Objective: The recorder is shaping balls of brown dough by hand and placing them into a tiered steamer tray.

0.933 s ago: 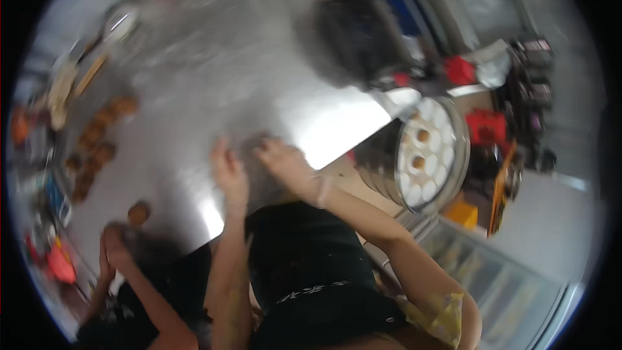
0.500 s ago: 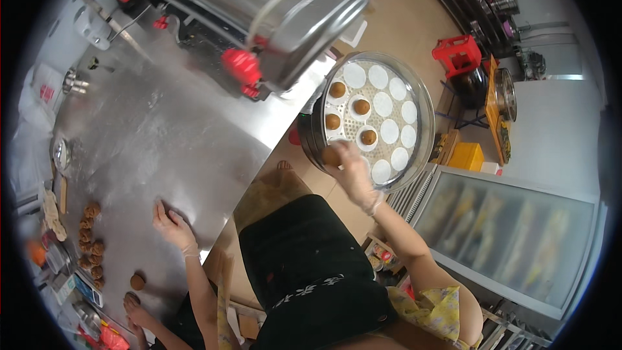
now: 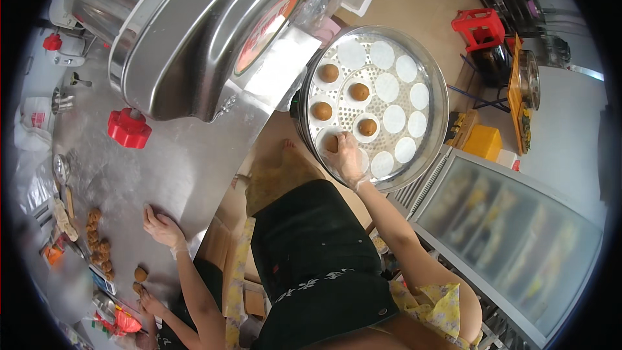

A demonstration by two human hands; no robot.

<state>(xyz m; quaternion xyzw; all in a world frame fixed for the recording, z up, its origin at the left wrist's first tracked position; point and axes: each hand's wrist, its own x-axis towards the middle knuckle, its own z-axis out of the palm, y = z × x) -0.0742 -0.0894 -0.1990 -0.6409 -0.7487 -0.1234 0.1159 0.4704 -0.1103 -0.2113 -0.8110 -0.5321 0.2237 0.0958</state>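
My right hand [image 3: 346, 155], in a clear glove, grips a brown dough ball [image 3: 332, 142] on a white paper round at the lower left of the round perforated steamer tray [image 3: 438, 100]. Several other brown balls [image 3: 359, 92] sit on paper rounds in that tray, among uncovered white rounds [image 3: 395, 118]. My left hand [image 3: 162, 227], also gloved, rests on the steel tabletop [image 3: 194, 175] with fingers apart and nothing in them. Below it and to the left, irregular brown lumps [image 3: 94, 220] form a row, and a smooth ball [image 3: 140, 274] lies by a co-worker's hands.
A steel machine [image 3: 175, 45] with a red knob [image 3: 128, 128] occupies the table's back. A co-worker's hands [image 3: 149, 304] hold dough at lower left. At right are a red stool [image 3: 478, 26], a yellow bin [image 3: 483, 142] and a glass-lidded freezer [image 3: 505, 240].
My right hand has swung from the tabletop to the tray, lowering a ball onto paper. My left hand has moved leftward along the table. The view has turned toward the steamer.
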